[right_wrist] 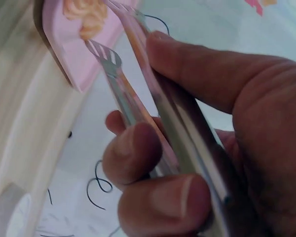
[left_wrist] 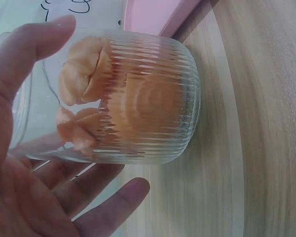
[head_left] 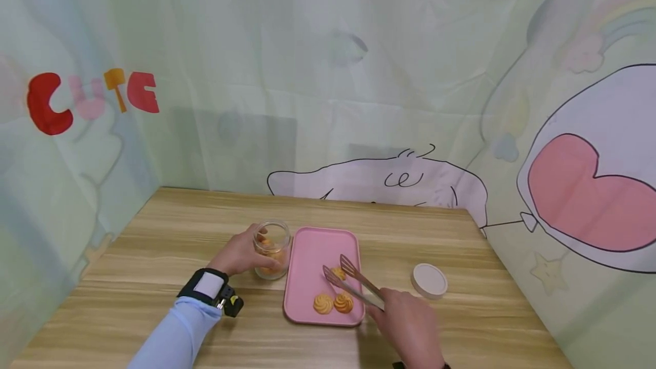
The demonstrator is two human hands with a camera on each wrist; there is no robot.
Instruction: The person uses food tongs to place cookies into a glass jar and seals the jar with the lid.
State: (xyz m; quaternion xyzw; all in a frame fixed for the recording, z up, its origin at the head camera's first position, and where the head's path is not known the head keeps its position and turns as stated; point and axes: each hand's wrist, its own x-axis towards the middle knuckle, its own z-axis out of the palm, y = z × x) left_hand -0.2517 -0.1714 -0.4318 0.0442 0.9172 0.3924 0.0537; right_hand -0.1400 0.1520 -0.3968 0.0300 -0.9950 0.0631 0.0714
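Observation:
My left hand holds a glass jar at the tray's left side, thumb on one side and fingers on the other. Several swirled cookies lie inside the jar, behind its ribbed wall. In my right hand I grip metal tongs over the pink tray. The tongs' tips stand apart around a cookie on the tray; whether they touch it I cannot tell. Nearer the tray's front edge lie a pale cookie and a browner cookie, side by side.
A round white lid lies on the wooden table to the right of the tray. Printed cloth hangs along the table's back and both sides.

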